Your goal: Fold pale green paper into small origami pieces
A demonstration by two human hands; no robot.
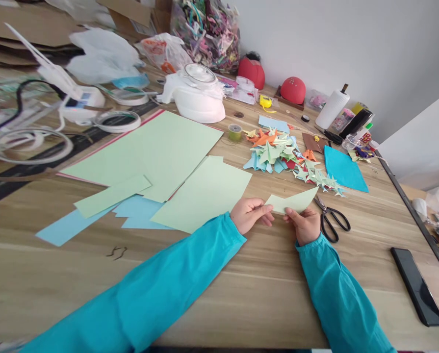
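Note:
A small folded piece of pale green paper is held up between my two hands, just above the wooden table. My left hand pinches its left end between thumb and fingers. At the lower right edge, my right hand grips it the same way. Black-handled scissors lie right beside my right hand. Behind the paper is a heap of folded paper stars in green, blue, orange and red. To the left of my left hand lie a cut green sheet, a large green sheet and a green strip.
Blue paper strips lie at the left. A black phone rests near the right edge. A turquoise square, a tape roll and a yellow tape measure are farther back. White coils and a bulging plastic bag stand behind.

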